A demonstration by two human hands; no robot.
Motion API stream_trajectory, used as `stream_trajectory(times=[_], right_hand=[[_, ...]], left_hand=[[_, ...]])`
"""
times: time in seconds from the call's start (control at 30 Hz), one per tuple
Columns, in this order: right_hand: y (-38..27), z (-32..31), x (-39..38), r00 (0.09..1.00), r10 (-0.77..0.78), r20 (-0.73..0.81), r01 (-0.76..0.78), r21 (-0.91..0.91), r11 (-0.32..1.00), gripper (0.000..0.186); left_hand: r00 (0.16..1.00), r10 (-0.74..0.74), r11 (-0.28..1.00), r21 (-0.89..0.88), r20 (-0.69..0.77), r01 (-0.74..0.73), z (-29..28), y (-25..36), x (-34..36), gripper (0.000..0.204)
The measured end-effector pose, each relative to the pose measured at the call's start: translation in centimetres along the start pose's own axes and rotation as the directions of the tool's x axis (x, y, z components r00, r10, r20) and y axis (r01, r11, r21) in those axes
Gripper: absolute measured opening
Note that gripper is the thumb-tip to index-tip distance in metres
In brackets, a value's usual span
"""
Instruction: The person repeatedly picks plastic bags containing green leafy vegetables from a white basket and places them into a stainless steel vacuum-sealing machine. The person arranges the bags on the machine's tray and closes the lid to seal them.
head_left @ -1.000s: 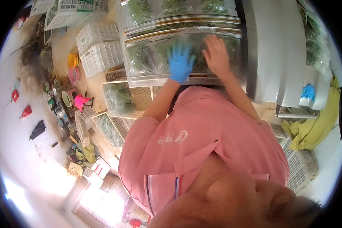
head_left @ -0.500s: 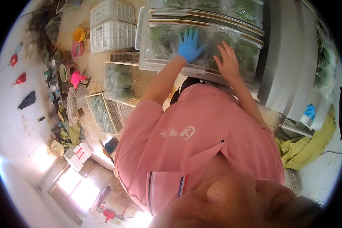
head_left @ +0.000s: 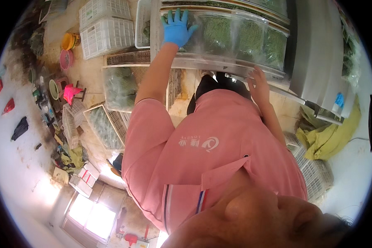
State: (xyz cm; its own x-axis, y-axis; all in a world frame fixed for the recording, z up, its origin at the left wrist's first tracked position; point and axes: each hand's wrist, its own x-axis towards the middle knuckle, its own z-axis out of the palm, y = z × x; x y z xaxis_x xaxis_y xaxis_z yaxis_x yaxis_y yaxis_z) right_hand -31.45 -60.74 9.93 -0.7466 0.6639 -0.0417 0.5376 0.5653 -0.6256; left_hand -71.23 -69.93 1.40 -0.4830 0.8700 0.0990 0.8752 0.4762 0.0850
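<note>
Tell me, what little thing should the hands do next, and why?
Perhaps draw the blue-gloved left hand slightly toward the body: its fingertips seem to reach the brown-edged strip beyond the bagged greens, while the bare right hand is at the machine's metal front edge.

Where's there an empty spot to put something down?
The grey metal surface, between the dark strip and the greens at far right, looks bare; I can't tell if it's level. Tan floor shows between the white crates and the bright pink thing. It's crowded near the blue-gloved left hand: bagged greens fill the tray.
</note>
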Motion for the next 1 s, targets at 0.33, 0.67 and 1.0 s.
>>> stream_trajectory(times=[0.33, 0.67, 1.0], right_hand=[[-0.6, 4.1, 1.7, 0.968, 0.25, 0.031, -0.25, 0.016, 0.968, 0.023], [0.4, 7.6, 4.1, 0.701, 0.582, 0.412, -0.704, 0.527, 0.476, 0.033], [-2.9, 3.0, 1.3, 0.94, 0.277, 0.199, -0.279, -0.02, 0.96, 0.039]], left_hand=[[0.992, 0.006, 0.978, -0.208, -0.129, -0.033, 0.9, -2.0, 0.6, 0.077], [0.94, 0.34, 0.912, -0.235, -0.028, -0.337, -1.8, 7.6, -0.5, 0.073], [0.952, 0.305, 0.796, -0.548, -0.005, -0.258, -3.6, 10.5, -7.7, 0.053]])
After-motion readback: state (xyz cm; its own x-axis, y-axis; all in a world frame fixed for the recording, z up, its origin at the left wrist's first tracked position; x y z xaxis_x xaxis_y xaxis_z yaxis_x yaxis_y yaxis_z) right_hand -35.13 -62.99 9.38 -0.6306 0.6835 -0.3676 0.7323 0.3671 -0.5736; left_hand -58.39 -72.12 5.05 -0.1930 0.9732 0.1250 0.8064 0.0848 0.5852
